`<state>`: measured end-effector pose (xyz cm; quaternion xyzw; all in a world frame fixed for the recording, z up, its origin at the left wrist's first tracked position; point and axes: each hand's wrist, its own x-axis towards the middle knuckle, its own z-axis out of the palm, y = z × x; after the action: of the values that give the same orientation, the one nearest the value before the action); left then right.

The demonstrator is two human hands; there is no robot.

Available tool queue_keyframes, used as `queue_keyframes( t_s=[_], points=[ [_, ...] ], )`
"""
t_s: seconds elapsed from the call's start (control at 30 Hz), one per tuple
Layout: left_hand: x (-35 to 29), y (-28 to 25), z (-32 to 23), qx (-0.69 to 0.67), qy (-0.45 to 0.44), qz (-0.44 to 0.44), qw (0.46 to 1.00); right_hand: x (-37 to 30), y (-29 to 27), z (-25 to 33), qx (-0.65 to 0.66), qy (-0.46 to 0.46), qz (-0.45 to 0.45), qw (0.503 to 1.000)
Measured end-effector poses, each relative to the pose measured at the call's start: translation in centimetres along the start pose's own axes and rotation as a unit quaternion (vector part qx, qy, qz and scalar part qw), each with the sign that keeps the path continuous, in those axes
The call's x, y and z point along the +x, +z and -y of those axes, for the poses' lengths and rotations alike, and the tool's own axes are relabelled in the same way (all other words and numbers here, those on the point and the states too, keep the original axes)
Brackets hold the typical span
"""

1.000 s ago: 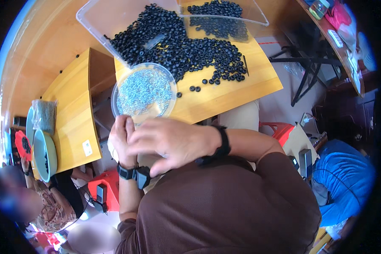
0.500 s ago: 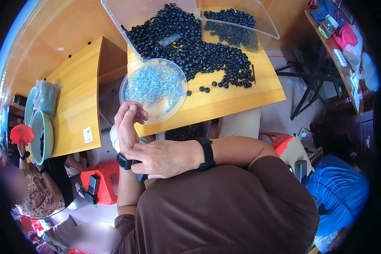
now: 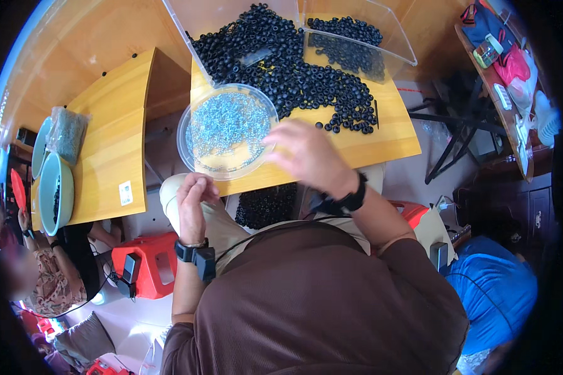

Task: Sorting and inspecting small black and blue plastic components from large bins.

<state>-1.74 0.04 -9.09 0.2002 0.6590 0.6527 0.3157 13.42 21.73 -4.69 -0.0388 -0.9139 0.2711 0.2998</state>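
A round clear plastic tub (image 3: 184,150) of small pale-blue beads (image 3: 225,125) stands at the table's near left edge. Just below its rim is my left hand (image 3: 194,197), fingers curled and thumb pressed in; anything between them is too small to make out. My right hand (image 3: 309,153), smeared by motion, hovers over the table edge, fingertips pointing at the tub's right side. What it holds, if anything, does not show. Behind the tub, black ring-shaped beads (image 3: 275,69) spread in a heap across the yellow table (image 3: 369,145).
Clear plastic walls (image 3: 356,56) stand around the heap's far side. A thin black rod (image 3: 376,114) lies at the right. Below the table, more black beads (image 3: 266,206) fill a container. A second table (image 3: 106,181) at left bears green bowls (image 3: 64,212); a person sits beside it.
My right hand has left my left wrist and swung up and right toward the tub. My left hand has dropped slightly, its fingers more curled. The red item at far left has turned.
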Motion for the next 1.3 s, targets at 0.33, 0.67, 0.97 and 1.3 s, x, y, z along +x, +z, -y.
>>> queue_keyframes(
  t_s=[0.33, 0.67, 0.97, 1.3],
  points=[
    [-0.1, -4.3, 3.9, -0.196, -0.005, -0.011, 0.980, 2.6, -8.0, 1.7, 0.155, 0.000, -0.102, 0.983],
    [0.3, -4.7, 5.9, -0.328, 0.021, 0.010, 0.944, 6.0, -13.9, 8.8, 0.435, -0.274, -0.005, 0.858],
    [-1.0, -5.2, 6.5, -0.304, 0.038, 0.002, 0.952, 18.5, -11.1, 15.5, 0.421, -0.459, 0.142, 0.770],
    [-0.4, -6.2, 7.0, -0.313, 0.029, 0.000, 0.949, 12.7, -15.5, 19.2, 0.505, -0.497, 0.177, 0.683]
  ],
)
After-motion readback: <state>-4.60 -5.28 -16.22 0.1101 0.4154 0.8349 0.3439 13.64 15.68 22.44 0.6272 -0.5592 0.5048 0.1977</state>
